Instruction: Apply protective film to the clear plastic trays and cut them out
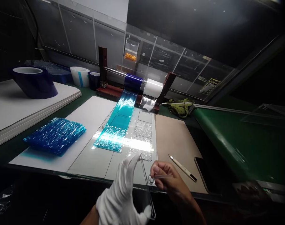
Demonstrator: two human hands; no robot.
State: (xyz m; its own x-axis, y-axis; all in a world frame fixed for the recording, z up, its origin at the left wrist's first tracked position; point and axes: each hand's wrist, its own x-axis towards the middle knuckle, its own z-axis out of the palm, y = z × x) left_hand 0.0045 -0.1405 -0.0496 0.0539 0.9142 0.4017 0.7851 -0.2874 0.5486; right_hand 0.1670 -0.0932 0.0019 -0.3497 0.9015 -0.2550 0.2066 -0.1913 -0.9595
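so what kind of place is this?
Likely a factory bench for applying protective film. A rod-mounted blue film roll feeds a strip onto a white work mat, a craft knife lies nearby, and the gloved left hand and bare right hand hold a clear plate.

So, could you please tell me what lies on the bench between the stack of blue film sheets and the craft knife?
In the head view, the blue film strip and embossed clear panels lie between the blue film stack and the craft knife.
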